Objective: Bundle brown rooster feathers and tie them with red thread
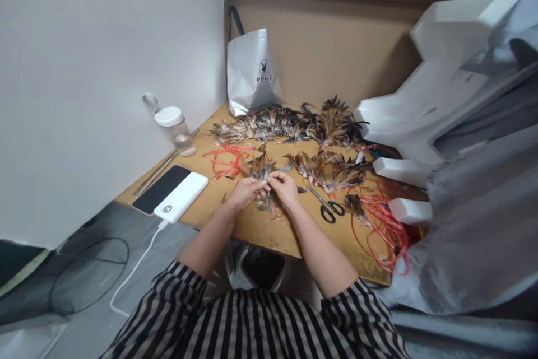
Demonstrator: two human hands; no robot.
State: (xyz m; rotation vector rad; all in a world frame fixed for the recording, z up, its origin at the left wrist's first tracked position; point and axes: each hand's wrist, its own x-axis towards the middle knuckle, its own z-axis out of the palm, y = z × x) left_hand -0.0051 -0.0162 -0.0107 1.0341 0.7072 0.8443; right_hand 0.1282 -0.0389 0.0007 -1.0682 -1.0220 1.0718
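Both my hands meet over the middle of the table, fingers pinched together. My left hand [247, 191] is closed on a small bunch of brown and grey feathers [261, 166], whose tips fan out away from me. At the base of the bunch, the fingertips of my right hand [283, 186] pinch too; what lies between them is too small to make out. Black-handled scissors [325, 202] rest just right of my right hand. Red plastic string [227, 161] lies in a loose tangle beyond my left hand. A row of tied feather bunches [328, 168] sits beyond my right hand.
A long feather pile [277, 122] lines the back, before a silver bag [252, 73]. At left are a lidded jar [176, 132], a phone [162, 188] and a white power bank [181, 197] with a cable. More red string [386, 230] and white foam [390, 118] are at right.
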